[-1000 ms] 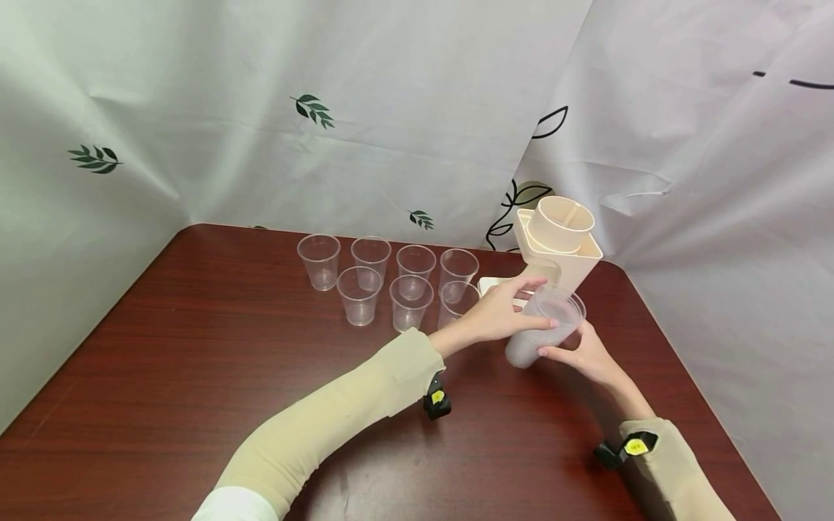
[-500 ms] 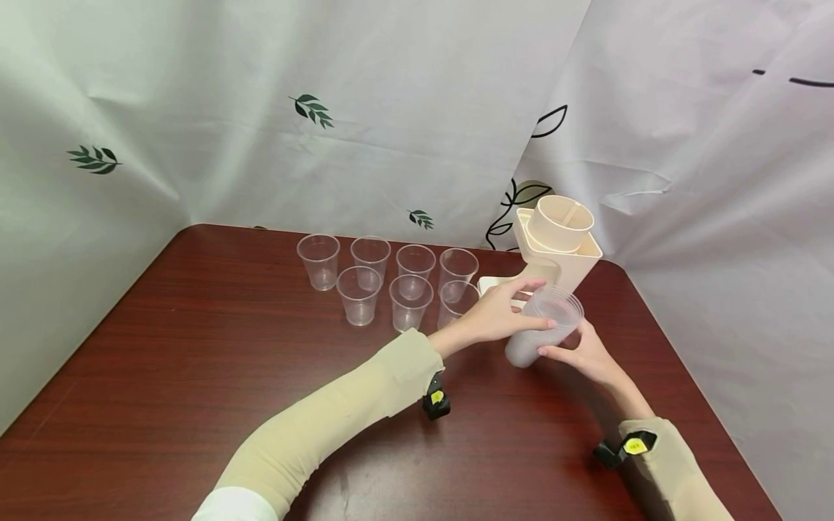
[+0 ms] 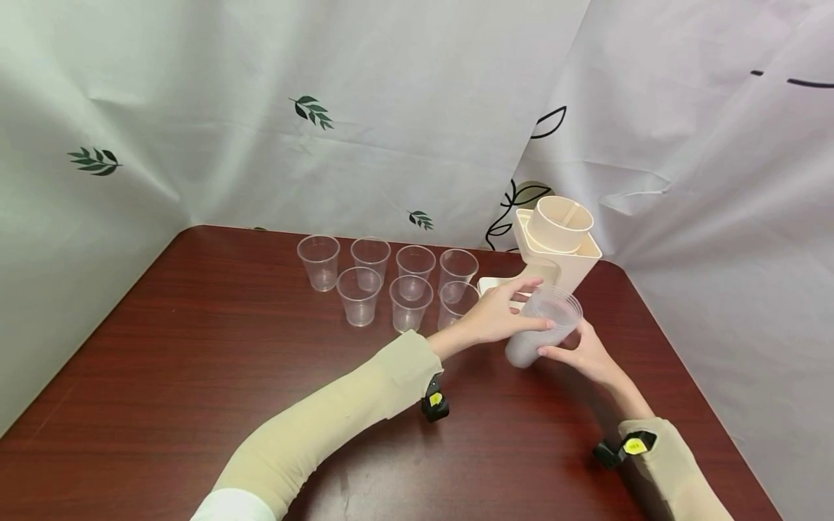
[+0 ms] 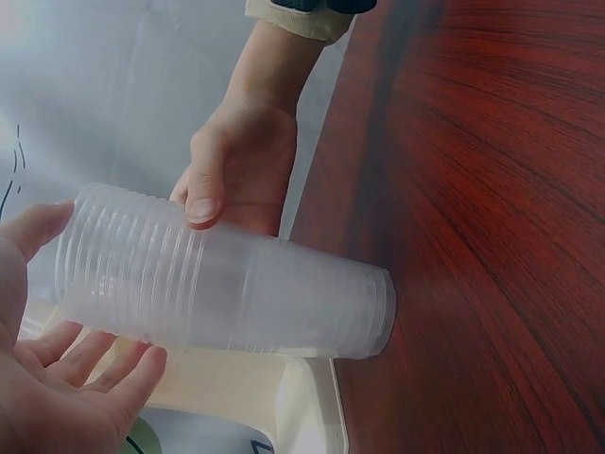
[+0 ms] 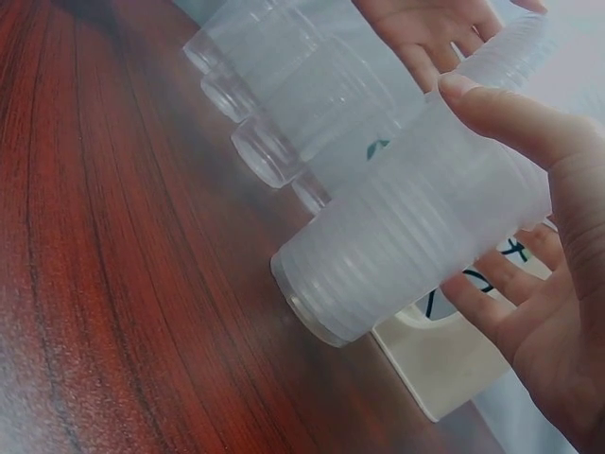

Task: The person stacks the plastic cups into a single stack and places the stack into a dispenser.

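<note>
A tall stack of nested clear plastic cups leans over the table, its rims up to the right. My left hand has its thumb and fingers around the rim end; the left wrist view shows the ribbed stack between them. Lower on the body, my right hand grips the same stack from the right, thumb on the near side and fingers beyond, as the right wrist view shows. The base of the stack appears close to the tabletop; whether it touches is unclear.
Left of the hands, single clear cups stand upright in two rows. Behind the stack is a cream cup dispenser-like stand with a round open tube on top. The brown table meets a pale patterned curtain at its back edge.
</note>
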`<action>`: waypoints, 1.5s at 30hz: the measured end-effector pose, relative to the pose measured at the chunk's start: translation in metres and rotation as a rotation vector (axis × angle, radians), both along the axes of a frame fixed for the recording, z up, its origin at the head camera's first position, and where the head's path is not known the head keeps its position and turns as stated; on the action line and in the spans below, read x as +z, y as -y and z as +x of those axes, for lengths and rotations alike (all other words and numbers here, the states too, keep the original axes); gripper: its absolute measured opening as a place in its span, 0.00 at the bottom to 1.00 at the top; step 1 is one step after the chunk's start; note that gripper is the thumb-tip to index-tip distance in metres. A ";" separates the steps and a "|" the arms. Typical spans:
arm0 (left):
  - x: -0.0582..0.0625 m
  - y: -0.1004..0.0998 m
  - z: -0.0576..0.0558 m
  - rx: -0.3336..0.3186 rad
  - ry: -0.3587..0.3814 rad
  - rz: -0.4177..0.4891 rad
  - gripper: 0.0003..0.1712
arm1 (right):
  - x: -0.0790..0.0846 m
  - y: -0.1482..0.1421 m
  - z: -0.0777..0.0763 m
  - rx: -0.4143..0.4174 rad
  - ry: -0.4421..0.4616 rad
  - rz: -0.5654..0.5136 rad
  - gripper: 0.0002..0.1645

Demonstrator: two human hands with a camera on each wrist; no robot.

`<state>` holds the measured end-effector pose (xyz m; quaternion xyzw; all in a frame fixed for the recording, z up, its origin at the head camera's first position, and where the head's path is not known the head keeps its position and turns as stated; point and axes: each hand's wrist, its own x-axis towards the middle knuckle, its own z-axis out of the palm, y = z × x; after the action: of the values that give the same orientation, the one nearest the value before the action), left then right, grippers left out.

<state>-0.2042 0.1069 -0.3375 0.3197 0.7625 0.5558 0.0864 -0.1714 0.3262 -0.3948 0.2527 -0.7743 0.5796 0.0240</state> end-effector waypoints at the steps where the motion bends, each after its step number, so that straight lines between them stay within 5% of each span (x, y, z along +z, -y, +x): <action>1: 0.000 0.000 0.000 0.001 0.001 0.001 0.41 | 0.000 0.000 0.000 0.003 0.004 -0.005 0.43; 21: 0.005 0.023 -0.003 0.033 -0.042 0.000 0.40 | -0.001 0.001 0.000 0.012 0.020 -0.026 0.41; 37: 0.040 0.053 -0.012 0.112 -0.007 0.090 0.38 | -0.003 0.002 0.002 -0.011 0.049 -0.031 0.41; 45: 0.042 0.075 -0.014 0.174 0.021 0.169 0.37 | -0.002 0.003 0.002 -0.014 0.048 -0.038 0.41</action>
<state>-0.2185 0.0316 -0.2957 0.2524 0.7371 0.6267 0.0186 -0.1690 0.3236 -0.3967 0.2327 -0.7655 0.5998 0.0142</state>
